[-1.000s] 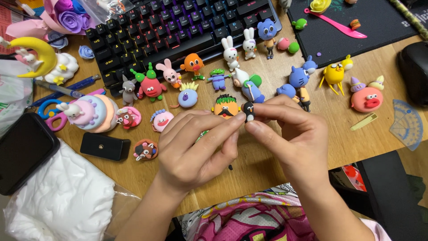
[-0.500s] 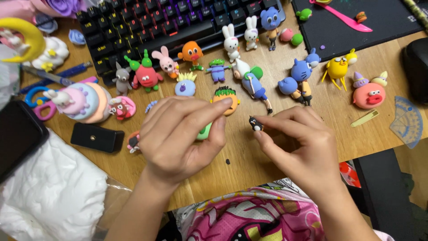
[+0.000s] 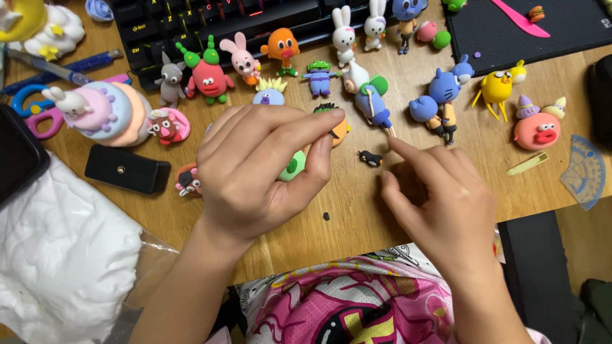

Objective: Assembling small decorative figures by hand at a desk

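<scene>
Nearest, at lower centre of the frame, the left hand (image 3: 255,172) has its grip clenched around a small green clay ball (image 3: 293,167), pinched between thumb and fingers. It looks soft and light, likely to dent, so a gentle hold at its sides suits it. At lower right the right hand (image 3: 440,204) is released, fingers extended, the forefinger tip just beside a tiny black penguin figure (image 3: 370,158) lying on the wooden worktop (image 3: 357,210). It seems fragile, best taken by its body. Farther up stand rows of colourful clay figures, then a black keyboard (image 3: 191,19).
</scene>
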